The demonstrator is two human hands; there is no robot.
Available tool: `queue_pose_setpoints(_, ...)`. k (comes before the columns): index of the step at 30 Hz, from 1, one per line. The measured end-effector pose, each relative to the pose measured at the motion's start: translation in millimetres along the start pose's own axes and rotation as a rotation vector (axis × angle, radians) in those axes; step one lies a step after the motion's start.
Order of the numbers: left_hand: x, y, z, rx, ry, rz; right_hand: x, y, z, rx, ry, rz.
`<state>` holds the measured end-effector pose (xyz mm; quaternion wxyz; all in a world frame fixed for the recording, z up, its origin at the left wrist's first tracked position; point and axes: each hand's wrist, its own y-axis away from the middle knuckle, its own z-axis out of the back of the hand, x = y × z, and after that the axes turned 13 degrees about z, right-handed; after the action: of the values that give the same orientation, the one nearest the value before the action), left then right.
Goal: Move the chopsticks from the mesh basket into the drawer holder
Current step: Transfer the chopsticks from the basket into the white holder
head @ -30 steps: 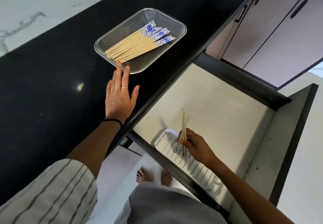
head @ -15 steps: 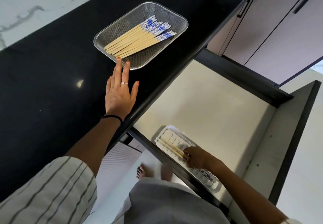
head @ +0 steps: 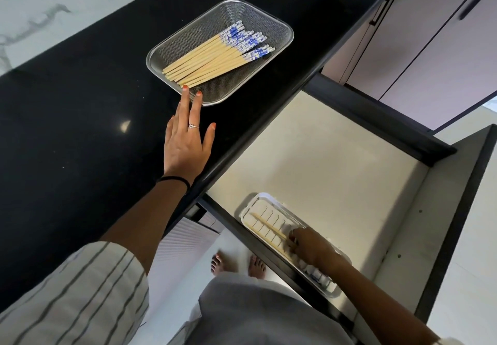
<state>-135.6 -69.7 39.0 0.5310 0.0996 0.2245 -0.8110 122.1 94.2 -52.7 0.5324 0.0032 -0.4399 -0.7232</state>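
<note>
A silver mesh basket (head: 251, 15) sits on the black counter, holding several wooden chopsticks (head: 212, 59) with blue-patterned ends. My left hand (head: 185, 143) lies flat on the counter, fingers apart, two fingertips touching the basket's near rim. Below, in the open drawer (head: 322, 156), a white ribbed holder (head: 259, 204) lies along the front wall. A pair of chopsticks (head: 269, 226) lies flat in it. My right hand (head: 312, 248) rests over their right part, fingers curled on them; its wrist hides the holder's middle.
The black counter (head: 80, 129) runs along a marble wall at the upper left. Pale cabinet doors (head: 430, 35) with dark handles stand at the upper right. The drawer's dark side wall (head: 457, 210) juts out on the right. Bare feet (head: 236, 264) show on the floor.
My right hand has brought the pair from upright down flat into the holder. My left hand has slid forward until its fingertips reach the basket rim.
</note>
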Motion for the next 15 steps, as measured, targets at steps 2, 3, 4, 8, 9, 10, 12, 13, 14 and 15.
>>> queue_pose_setpoints(2, -0.2, 0.0, 0.1, 0.001, 0.005, 0.004, 1.1, 1.8, 1.6, -0.007, 0.012, 0.001)
queue_pose_setpoints(3, -0.3, 0.1, 0.1, 0.002, 0.007, 0.007, 2.3, 2.3, 1.0, -0.022, 0.014, 0.011)
queue_pose_setpoints(4, -0.3, 0.2, 0.2, 0.002, 0.009, 0.008, 3.9, 3.6, -0.5, -0.041, 0.002, 0.023)
queue_pose_setpoints(8, -0.5, 0.8, 0.2, -0.007, 0.014, 0.006, 9.1, 7.1, -7.6, -0.094, -0.055, 0.098)
queue_pose_setpoints(9, -0.5, 1.0, 0.1, -0.009, 0.015, 0.006, 9.3, 7.5, -8.1, -0.103, -0.058, 0.108)
queue_pose_setpoints(10, -0.5, 1.0, 0.1, -0.01, 0.014, 0.007, 9.7, 8.4, -7.8, -0.109, -0.063, 0.115)
queue_pose_setpoints(12, -0.2, 0.8, -0.1, -0.006, 0.011, 0.009, 9.0, 9.5, -7.5, -0.116, -0.059, 0.129)
queue_pose_setpoints(13, 0.1, 0.8, -0.2, -0.005, 0.012, 0.01, 8.2, 9.8, -7.0, -0.126, -0.051, 0.129)
queue_pose_setpoints(14, 0.3, 0.7, 0.0, -0.005, 0.014, 0.009, 7.8, 10.3, -5.4, -0.139, -0.039, 0.125)
queue_pose_setpoints(15, 0.6, 0.4, 0.1, -0.005, 0.015, 0.007, 6.7, 10.4, -3.5, -0.154, -0.035, 0.119)
